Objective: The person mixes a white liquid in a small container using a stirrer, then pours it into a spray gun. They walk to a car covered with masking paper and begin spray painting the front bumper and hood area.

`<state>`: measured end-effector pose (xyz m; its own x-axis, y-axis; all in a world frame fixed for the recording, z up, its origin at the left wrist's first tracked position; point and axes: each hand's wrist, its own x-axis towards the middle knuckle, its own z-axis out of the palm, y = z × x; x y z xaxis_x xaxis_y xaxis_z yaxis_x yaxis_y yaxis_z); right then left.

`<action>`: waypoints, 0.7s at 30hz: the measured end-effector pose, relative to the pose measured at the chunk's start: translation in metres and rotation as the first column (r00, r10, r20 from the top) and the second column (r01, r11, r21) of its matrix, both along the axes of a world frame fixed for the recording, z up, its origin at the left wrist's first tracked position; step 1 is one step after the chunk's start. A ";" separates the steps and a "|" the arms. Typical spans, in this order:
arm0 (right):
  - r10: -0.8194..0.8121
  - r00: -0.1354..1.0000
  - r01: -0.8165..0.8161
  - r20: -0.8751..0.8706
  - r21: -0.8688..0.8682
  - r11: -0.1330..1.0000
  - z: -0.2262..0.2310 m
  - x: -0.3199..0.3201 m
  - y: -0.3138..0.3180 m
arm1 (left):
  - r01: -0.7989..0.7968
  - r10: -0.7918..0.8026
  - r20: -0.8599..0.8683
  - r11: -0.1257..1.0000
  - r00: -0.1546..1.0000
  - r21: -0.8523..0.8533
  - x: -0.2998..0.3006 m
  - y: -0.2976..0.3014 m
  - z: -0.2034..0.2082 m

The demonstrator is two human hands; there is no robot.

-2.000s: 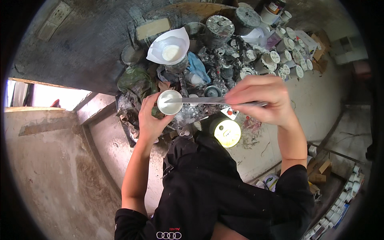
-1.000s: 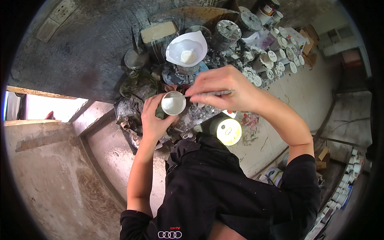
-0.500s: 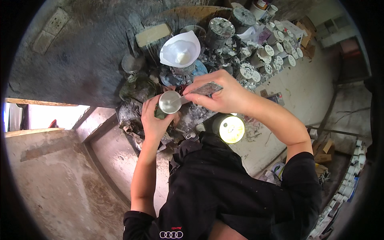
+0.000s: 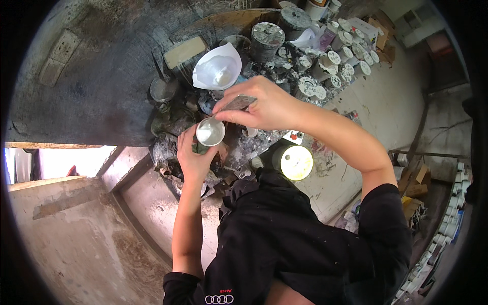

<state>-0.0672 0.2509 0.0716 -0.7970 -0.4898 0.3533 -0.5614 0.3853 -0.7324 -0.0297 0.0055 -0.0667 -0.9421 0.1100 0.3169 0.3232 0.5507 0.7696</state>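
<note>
My left hand (image 4: 192, 160) is wrapped round a small white cup (image 4: 210, 134), its mouth facing up. Pale material shows inside, and a dark green patch is visible beneath the cup by my palm. My right hand (image 4: 262, 104) grips a flat, stained metal spatula (image 4: 240, 102) between thumb and fingers. The spatula's narrow end reaches to the cup's rim; whether its tip touches the contents I cannot tell. Just beyond my hands, a white spouted bowl (image 4: 217, 66) with pale residue rests among the containers.
Paint-smeared tubs (image 4: 268, 34) and several white-lidded pots (image 4: 333, 61) crowd the far right of the bench. A tan block (image 4: 185, 52) lies on the dark surface (image 4: 101, 81) at left. Close to my body stands a bright yellow-white lidded can (image 4: 296, 162). Cardboard boxes (image 4: 418, 182) lie at right.
The view has shifted slightly. My right hand has moved up and left with the spatula, whose narrow end now sits nearer the cup's rim. My left hand keeps hold of the cup.
</note>
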 end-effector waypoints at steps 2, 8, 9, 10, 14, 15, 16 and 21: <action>0.007 0.999 -0.008 0.049 0.020 1.000 0.001 -0.001 0.001 | -0.021 0.021 -0.006 1.000 1.000 0.013 -0.002 0.001 0.001; 0.043 0.999 -0.042 0.006 -0.076 0.996 0.000 -0.010 0.002 | 0.001 -0.001 -0.005 1.000 1.000 0.020 -0.008 0.004 0.004; 0.011 1.000 -0.014 -0.028 -0.102 0.995 -0.001 -0.010 0.003 | -0.004 0.004 -0.027 1.000 1.000 -0.003 -0.009 0.004 0.005; 0.012 1.000 -0.012 -0.013 -0.071 0.997 0.000 -0.012 0.003 | -0.012 0.012 -0.045 1.000 0.999 -0.015 -0.009 0.004 0.006; 0.024 0.997 -0.017 0.069 -0.094 0.995 0.002 -0.012 0.004 | -0.032 0.032 -0.050 0.999 0.998 -0.001 -0.013 0.005 0.010; 0.034 0.997 -0.026 0.072 -0.106 0.994 0.003 -0.014 0.004 | -0.024 0.025 -0.029 1.000 0.999 0.015 -0.014 0.005 0.011; 0.067 0.997 -0.063 0.037 -0.110 0.992 0.004 -0.014 0.004 | -0.029 0.029 -0.047 1.000 0.998 -0.007 -0.015 0.006 0.012; -0.038 0.999 0.038 0.013 -0.006 0.999 0.012 -0.020 0.008 | -0.056 0.051 -0.110 0.997 0.993 -0.045 -0.020 0.004 0.020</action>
